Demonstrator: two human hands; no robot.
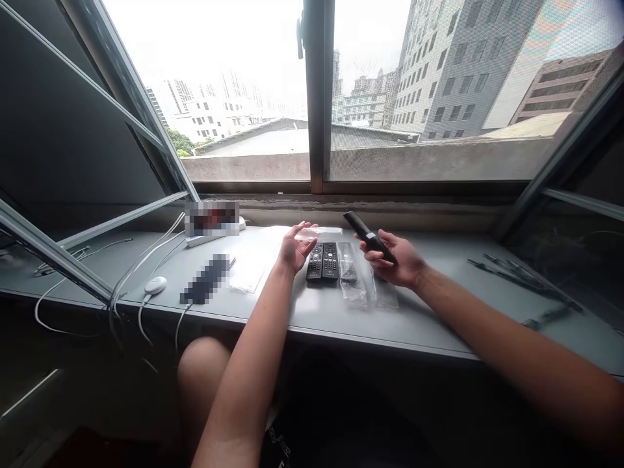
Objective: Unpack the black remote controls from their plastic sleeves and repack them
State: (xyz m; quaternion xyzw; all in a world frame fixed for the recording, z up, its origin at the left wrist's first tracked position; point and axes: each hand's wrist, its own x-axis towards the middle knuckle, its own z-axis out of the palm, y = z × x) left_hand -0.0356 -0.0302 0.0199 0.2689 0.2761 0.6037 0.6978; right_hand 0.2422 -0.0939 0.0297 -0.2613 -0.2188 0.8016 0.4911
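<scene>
My right hand (396, 260) is closed around a black remote control (366, 233), tilted and raised above the table. My left hand (294, 250) has bent fingers around a thin clear plastic bag (307, 233); its edges are faint. Between the hands, two black remotes, a left one (314, 262) and a right one (330, 262), lie side by side on the table, buttons up. Just right of them lies another dark remote in a clear bag (347, 265). More clear plastic (387, 298) lies under my right hand.
White sheets (248, 263) lie left of my left hand. Farther left are a blurred-out device (207, 279), a white round charger (155, 285) and trailing white cables (121, 279). Dark cables (517, 276) lie at right. A window frame (319, 97) stands behind the table (322, 312).
</scene>
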